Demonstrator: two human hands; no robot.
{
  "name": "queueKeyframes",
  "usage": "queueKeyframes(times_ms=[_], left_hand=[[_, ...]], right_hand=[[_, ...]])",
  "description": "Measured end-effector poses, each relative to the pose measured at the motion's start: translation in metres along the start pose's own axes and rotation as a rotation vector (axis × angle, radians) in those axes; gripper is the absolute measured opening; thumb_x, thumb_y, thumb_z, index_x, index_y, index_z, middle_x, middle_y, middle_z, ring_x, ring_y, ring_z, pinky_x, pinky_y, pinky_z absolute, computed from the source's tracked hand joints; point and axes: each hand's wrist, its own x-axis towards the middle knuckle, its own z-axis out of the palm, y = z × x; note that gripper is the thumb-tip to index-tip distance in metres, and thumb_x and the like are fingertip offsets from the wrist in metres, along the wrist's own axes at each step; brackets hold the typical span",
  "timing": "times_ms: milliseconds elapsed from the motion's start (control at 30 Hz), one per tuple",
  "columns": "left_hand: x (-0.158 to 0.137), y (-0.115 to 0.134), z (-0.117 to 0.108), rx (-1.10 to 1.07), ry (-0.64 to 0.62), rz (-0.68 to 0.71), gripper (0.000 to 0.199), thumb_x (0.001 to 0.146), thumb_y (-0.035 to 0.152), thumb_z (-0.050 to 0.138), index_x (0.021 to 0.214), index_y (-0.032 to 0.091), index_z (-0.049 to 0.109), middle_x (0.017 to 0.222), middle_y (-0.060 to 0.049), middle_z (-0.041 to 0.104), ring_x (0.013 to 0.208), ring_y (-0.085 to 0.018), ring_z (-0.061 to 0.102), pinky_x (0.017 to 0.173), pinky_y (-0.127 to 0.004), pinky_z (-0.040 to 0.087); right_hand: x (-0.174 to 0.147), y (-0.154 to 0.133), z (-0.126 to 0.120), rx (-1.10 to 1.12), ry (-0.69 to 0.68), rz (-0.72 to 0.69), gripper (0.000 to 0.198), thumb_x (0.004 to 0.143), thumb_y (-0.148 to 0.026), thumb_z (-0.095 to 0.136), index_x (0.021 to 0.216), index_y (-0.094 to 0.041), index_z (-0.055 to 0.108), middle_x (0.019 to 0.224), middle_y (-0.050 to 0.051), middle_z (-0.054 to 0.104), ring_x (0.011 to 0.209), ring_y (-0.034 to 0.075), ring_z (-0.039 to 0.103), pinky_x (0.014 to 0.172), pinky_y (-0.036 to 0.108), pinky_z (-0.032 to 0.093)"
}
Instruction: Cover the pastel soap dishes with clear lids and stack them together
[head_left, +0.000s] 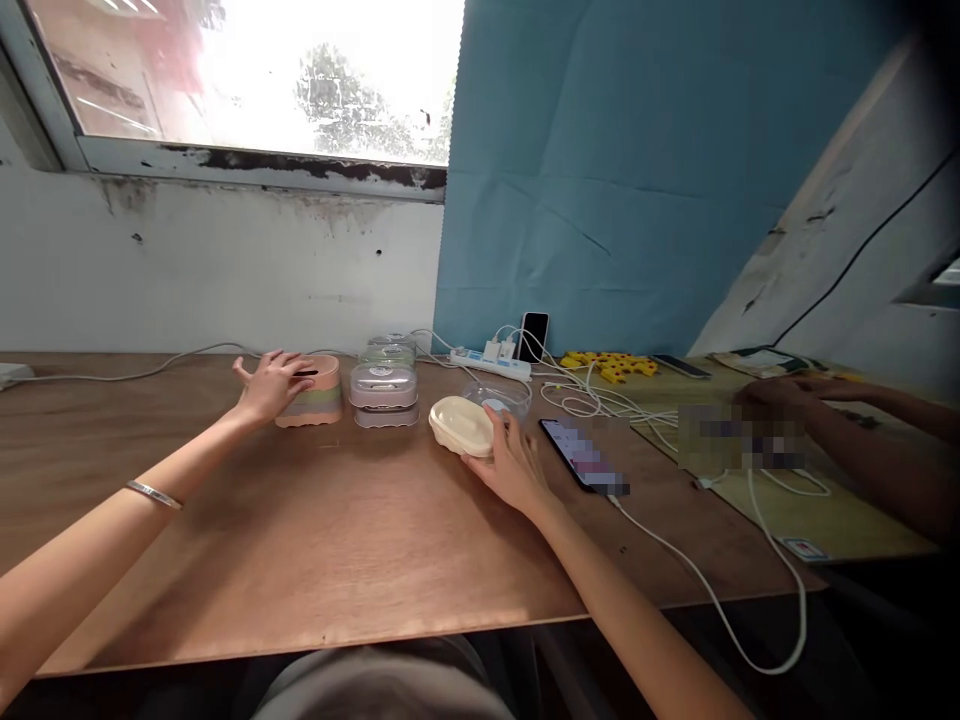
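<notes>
My right hand (514,460) holds a cream oval soap dish (454,425) by its right side, tilted above the table. Behind it lies a clear plastic lid (517,400), partly hidden by the dish and my fingers. My left hand (274,388) reaches to a stack of pastel oval dishes (322,390) in peach, green and mauve. Its fingers are spread against the stack's left side and top, though their exact contact is hard to see. Between my hands stand lidded soap boxes (384,395), pinkish-mauve in front, with a green one (390,350) behind.
A phone (577,455) lies to the right, with a white cable running over the table edge. A power strip (491,362), another upright phone (534,337) and tangled cords sit at the back. Another person's arms (847,410) and yellow spotted items (611,365) are at the far right.
</notes>
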Motion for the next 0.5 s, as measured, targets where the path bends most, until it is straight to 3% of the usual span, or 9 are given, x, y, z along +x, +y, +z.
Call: queueKeyframes(times_ms=[100,200,367,500], left_hand=[[-0.008,-0.004,-0.002,0.016,-0.011,-0.009,0.024,0.092,0.033,0.056,0.109,0.018,0.064,0.128,-0.009,0.058,0.125,-0.029,0.046,0.106,-0.06,0.026],[-0.014,-0.002,-0.008,0.016,0.045,-0.02,0.023,0.092,0.031,0.057,0.108,0.015,0.063,0.119,-0.008,0.061,0.118,-0.026,0.053,0.104,-0.053,0.035],[-0.028,0.008,-0.026,-0.046,0.239,0.01,0.024,0.098,0.028,0.046,0.106,0.016,0.064,0.108,-0.009,0.069,0.118,-0.028,0.053,0.104,-0.062,0.019],[-0.058,0.027,-0.043,-0.129,0.341,0.131,0.03,0.099,0.033,0.038,0.103,0.019,0.064,0.104,-0.007,0.072,0.108,-0.024,0.06,0.104,-0.051,0.021]], right_hand=[[0.001,0.005,0.006,0.033,0.016,-0.007,0.084,0.079,-0.053,0.063,0.144,-0.016,0.025,0.139,0.023,0.04,0.122,0.04,0.046,0.095,0.057,0.04],[0.002,0.007,0.014,0.112,0.096,-0.025,0.075,0.08,-0.046,0.063,0.14,-0.013,0.031,0.131,0.022,0.049,0.116,0.039,0.049,0.093,0.055,0.042],[0.006,0.008,0.014,0.164,0.174,-0.041,0.082,0.075,-0.041,0.07,0.139,-0.011,0.028,0.131,0.02,0.049,0.12,0.036,0.045,0.097,0.051,0.042],[-0.003,-0.009,0.0,0.298,0.291,-0.131,0.085,0.075,-0.042,0.071,0.141,-0.015,0.024,0.135,0.019,0.045,0.126,0.035,0.041,0.103,0.053,0.038]])
